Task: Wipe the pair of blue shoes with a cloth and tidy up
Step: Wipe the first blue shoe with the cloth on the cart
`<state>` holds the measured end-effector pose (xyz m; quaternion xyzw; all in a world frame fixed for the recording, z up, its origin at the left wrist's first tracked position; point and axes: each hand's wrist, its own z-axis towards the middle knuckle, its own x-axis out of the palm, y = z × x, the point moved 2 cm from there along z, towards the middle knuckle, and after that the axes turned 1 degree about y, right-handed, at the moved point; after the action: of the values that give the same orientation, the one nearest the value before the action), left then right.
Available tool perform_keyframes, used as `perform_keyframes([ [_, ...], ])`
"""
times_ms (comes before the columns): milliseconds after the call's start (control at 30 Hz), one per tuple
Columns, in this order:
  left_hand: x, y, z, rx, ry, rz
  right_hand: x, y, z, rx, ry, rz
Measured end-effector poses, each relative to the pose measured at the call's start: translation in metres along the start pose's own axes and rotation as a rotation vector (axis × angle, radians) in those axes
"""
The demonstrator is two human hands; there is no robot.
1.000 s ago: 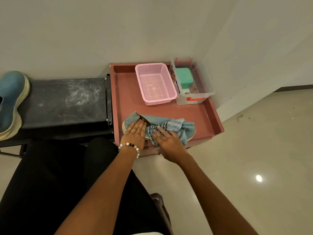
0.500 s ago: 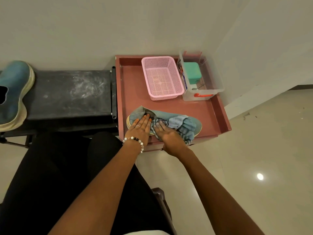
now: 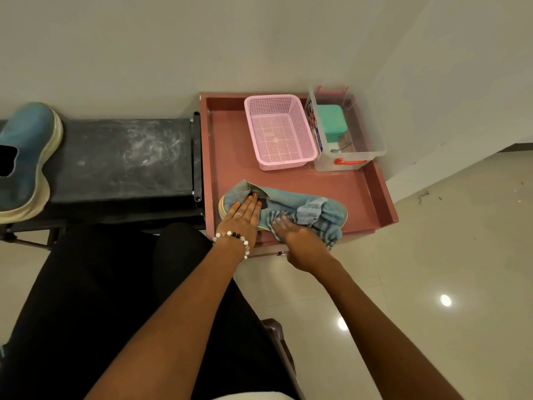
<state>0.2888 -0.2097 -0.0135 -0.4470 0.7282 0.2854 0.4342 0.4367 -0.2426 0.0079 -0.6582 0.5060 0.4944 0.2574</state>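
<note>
Fingers [image 3: 250, 202] flat on shoe [image 3: 291, 199]; right hand [image 3: 300, 241] presses cloth [image 3: 314, 212].

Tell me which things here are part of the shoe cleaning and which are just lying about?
In use: blue shoe on the tray, striped cloth, second blue shoe, left hand, right hand.
Lying about: pink basket, clear box, black bench.
</note>
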Motion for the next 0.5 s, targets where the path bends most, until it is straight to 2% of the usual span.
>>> perform_keyframes([
  [233,0.000,0.002,0.003,0.005,0.012,-0.013,-0.007,0.019,0.030,0.012,-0.052,-0.065],
  [500,0.000,0.002,0.002,0.008,0.006,0.001,-0.011,0.019,0.011,0.126,0.054,-0.044],
])
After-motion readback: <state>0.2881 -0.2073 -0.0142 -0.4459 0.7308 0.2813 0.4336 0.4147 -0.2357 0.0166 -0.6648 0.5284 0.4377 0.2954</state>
